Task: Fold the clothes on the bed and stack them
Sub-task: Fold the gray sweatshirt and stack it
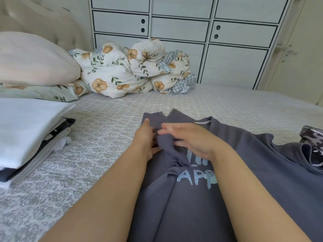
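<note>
The task looks partly done. A stack of folded clothes (29, 135) already lies on the bed (104, 137), to the left of the grey T-shirt (201, 198); its top piece is pale blue and smooth, and under it show the edges of dark, white and grey pieces, all flat and squared.

The grey T-shirt is the piece in work. It lies on the bed directly in front of the person, not folded yet, with its neck pointing away and light blue printed letters (195, 177) on the chest. Its cloth is matte with a fine waffle-like weave, and it is bunched into soft ridges near the letters.

The left hand (145, 142) is at the left shoulder part of the T-shirt and seems to pinch the cloth between thumb and fingers. The right hand (190, 138) lies over the same bunched part, with fingers half curled; it is blurred, so I cannot tell whether it really grips the cloth or only presses on it.

At least one more piece waits: a camouflage-patterned garment (312, 147) at the right side of the T-shirt, crumpled. So, in my judgement, the T-shirt must still be flattened, folded and put on the stack, and then this garment too.

Beyond the T-shirt, a floral duvet (125, 75) is heaped near the pillow (35, 60), puffy and rounded. The bed cover is pale with a grey ornament pattern.
</note>
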